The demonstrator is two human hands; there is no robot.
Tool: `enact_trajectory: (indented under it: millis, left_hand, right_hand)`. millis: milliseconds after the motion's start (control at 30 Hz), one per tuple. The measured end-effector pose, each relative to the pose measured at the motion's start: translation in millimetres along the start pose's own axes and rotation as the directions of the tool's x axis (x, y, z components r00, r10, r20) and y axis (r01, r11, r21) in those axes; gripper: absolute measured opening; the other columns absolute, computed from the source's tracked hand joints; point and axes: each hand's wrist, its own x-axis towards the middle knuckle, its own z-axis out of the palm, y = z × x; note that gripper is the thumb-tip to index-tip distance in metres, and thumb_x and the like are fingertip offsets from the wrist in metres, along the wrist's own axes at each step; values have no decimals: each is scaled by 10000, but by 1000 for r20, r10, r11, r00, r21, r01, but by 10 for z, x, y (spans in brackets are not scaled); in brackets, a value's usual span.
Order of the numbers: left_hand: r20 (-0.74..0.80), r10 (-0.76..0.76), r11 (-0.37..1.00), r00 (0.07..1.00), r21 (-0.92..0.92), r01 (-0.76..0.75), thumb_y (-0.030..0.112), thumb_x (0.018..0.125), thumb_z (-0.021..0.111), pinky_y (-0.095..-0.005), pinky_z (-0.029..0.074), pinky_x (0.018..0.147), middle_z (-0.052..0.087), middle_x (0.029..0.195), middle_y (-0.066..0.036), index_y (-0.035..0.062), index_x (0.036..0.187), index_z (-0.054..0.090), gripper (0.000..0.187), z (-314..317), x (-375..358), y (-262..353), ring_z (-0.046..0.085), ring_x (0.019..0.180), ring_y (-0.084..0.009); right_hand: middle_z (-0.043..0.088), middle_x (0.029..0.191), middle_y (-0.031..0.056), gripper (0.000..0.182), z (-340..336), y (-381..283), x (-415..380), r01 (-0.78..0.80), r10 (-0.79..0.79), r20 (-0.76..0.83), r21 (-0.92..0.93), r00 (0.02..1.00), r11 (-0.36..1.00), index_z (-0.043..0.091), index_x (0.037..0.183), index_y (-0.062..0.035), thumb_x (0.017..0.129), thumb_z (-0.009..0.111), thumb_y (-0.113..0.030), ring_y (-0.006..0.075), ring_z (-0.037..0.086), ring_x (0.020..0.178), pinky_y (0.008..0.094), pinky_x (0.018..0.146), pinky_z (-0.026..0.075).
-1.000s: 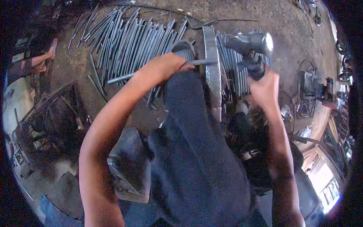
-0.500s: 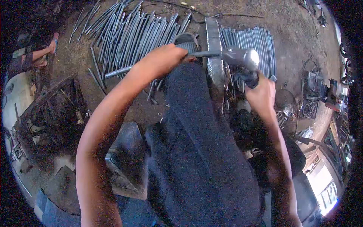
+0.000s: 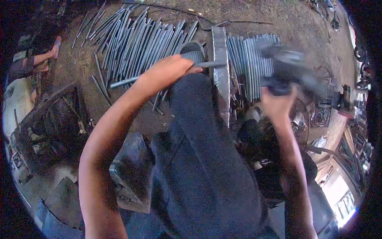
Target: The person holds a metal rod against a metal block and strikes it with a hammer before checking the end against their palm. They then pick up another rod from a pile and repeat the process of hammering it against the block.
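Observation:
My left hand [image 3: 172,66] is closed around a metal rod [image 3: 126,82]. The rod runs crosswise under my wrist, and its right end [image 3: 213,64] lies over a long steel bar [image 3: 220,49] with a bright, worn top. My right hand [image 3: 279,104] grips the dark handle of a hammer [image 3: 296,73], held above and to the right of the bar. Motion smears the hammer's head, which is apart from the rod.
A loose pile of metal rods [image 3: 135,44] lies ahead to the left. More rods [image 3: 251,59] lie side by side right of the bar. A person's bare leg [image 3: 43,57] shows at far left. A dark metal frame [image 3: 51,123] stands at left.
The hammer has swung away from the rod's right end, up and to the right, with my right hand. My left hand keeps hold of the rod; the view has shifted slightly.

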Motion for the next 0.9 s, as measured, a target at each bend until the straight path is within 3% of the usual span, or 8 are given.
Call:
enact_trajectory:
  millis: [33,200,333,367,500,633,667,900]
  left_hand:
    - [0,0,1000,1000,1,0,439,945,484,-484,498,716,636,778,-243,12,837,639,467,26,-11,-35,630,801,-420]
    - [29,-23,1000,999,14,22,402,933,501,-490,512,727,644,774,-242,15,858,634,416,41,15,-85,646,815,-403]
    - [57,-16,999,998,51,13,443,947,468,-502,504,742,647,824,-249,15,855,630,467,81,55,-85,638,826,-418]
    - [93,-54,999,994,14,53,469,950,454,-505,496,754,646,834,-246,16,847,631,496,-6,36,-5,630,847,-422]
    - [15,-3,1000,1000,-21,3,482,945,460,-504,495,752,646,823,-241,20,838,635,505,40,-9,-35,628,849,-425]
    - [20,3,999,1000,-34,-2,481,944,465,-509,491,727,640,803,-248,21,844,632,500,140,51,-131,625,813,-438]
    - [17,22,999,1000,-28,-21,475,947,463,-517,486,713,635,788,-255,20,863,630,492,150,67,-145,620,792,-447]
    - [11,55,997,998,-53,-54,476,946,473,-515,489,711,635,781,-250,28,853,623,482,62,110,-70,622,789,-441]
  right_hand:
    - [669,863,237,455,-29,-139,81,-193,276,353,-252,894,948,635,1110,-51,707,710,-250,423,640,820,462,799,500]
    - [641,837,285,420,-229,-238,234,-183,366,339,-467,866,865,619,1056,15,693,678,-186,453,623,808,499,763,492]
    - [665,748,188,482,-663,-538,601,-249,272,126,-173,954,953,619,998,79,637,775,-202,278,668,731,387,723,515]
    - [678,726,112,344,-624,-534,621,119,-205,-231,-340,951,933,653,934,29,695,783,-182,242,658,668,351,684,521]
    - [673,1000,43,253,-872,-968,726,-405,401,73,270,913,874,629,1009,-43,797,743,-125,147,626,867,306,804,471]
    - [664,1032,132,435,-60,-220,58,57,-57,21,-25,998,998,585,1103,-33,736,737,-209,314,617,966,412,881,451]
    - [669,848,206,482,-82,-243,79,-205,363,403,-384,840,900,602,1101,-46,671,743,-211,411,636,843,469,790,488]
    - [621,712,238,372,-416,-625,486,-214,261,235,-208,937,955,647,956,-24,617,703,-169,424,626,732,444,691,496]
